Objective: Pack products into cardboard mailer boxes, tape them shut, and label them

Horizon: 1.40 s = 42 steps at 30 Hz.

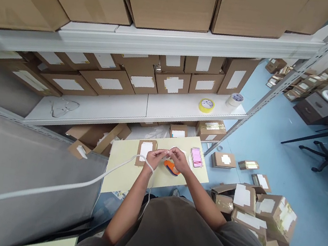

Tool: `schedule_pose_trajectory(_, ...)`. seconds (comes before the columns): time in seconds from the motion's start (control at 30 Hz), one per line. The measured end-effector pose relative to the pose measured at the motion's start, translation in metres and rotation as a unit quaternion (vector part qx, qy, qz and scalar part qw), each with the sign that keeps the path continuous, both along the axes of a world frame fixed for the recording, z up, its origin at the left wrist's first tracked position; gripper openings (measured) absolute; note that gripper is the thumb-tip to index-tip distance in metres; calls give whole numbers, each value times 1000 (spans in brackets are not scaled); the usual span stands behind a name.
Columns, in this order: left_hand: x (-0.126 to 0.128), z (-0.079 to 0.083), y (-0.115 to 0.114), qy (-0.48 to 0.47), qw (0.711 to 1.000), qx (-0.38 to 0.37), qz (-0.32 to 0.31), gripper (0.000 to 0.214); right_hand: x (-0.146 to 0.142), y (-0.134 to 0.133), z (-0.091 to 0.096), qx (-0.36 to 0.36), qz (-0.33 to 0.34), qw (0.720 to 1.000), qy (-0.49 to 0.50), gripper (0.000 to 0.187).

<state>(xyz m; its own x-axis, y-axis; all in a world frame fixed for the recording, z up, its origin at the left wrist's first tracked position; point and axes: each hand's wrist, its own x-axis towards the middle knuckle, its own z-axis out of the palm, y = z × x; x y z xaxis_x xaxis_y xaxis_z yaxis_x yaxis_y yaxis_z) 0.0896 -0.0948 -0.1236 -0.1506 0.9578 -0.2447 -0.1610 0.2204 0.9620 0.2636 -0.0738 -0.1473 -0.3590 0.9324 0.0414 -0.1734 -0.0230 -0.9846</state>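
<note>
My left hand (154, 157) and my right hand (179, 159) meet above a small pale yellow table (121, 170). Both pinch a small pale thing between their fingertips; it is too small to name. A white cord (84, 183) runs from the left up to my left wrist. Under my right hand lies an orange and blue tool (170, 167). A flat brown box with a white label (145, 152) lies just left of my left hand. A pink item (197, 157) lies to the right of my right hand.
A white metal shelf (141, 106) carries several labelled cardboard boxes (142, 81), a yellow tape roll (206, 105) and a white tape roll (235, 99). More boxes (257, 212) lie on the blue floor at right. An office chair base (324, 158) stands far right.
</note>
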Motion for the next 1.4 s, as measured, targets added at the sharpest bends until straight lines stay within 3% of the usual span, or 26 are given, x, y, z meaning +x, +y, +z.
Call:
schedule_pose_trajectory(0.1,3,-1,0,-41,997,-28,56,62,3,-2,0,-23,0,1000,5,42)
schedule_pose_trajectory(0.2,7,0,-1,-20,999,-22,43,71,6,-2,0,-45,-2,999,19,43)
schedule_pose_trajectory(0.33,12,0,0,42,999,15,15,62,8,-2,0,-55,-1,998,13,41)
schedule_pose_trajectory(0.5,13,-7,6,38,998,-8,56,50,4,0,-2,-80,-59,995,4,43)
schedule_pose_trajectory(0.63,9,-6,13,41,999,12,-7,48,-11,0,2,-98,-121,988,-11,46)
schedule_pose_trajectory(0.73,-5,-4,23,3,1000,0,-5,53,-19,-2,11,-93,-132,987,-7,46)
schedule_pose_trajectory(0.9,-70,-9,49,-70,991,-19,109,62,-17,-7,27,-97,-167,981,35,37)
schedule_pose_trajectory(1.07,-149,-17,58,-67,958,10,279,52,-45,-5,21,-110,-297,947,54,33)
schedule_pose_trajectory(1.13,-173,-19,51,-55,950,21,307,48,-72,0,14,-118,-337,933,50,29)
schedule_pose_trajectory(1.23,-206,-23,31,-33,944,33,328,49,-123,11,2,-142,-342,928,47,31)
schedule_pose_trajectory(1.4,-277,-30,-18,22,916,24,400,49,-233,33,-28,-206,-229,950,45,40)
